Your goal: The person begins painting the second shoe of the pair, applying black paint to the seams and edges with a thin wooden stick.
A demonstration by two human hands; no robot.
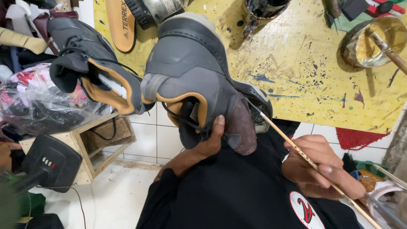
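The left hand [202, 146] grips a grey suede hiking shoe with tan collar lining [193, 80], held up in front of the near edge of the yellow paint-spattered counter [305, 72], thumb pressed beside the collar. The right hand [320, 167] pinches a thin wooden-handled brush [296, 148], its tip touching the shoe's dark sole edge. A matching second grey shoe [91, 63] sits just left, and a round tin of yellowish glue [373, 40] stands at the counter's far right corner.
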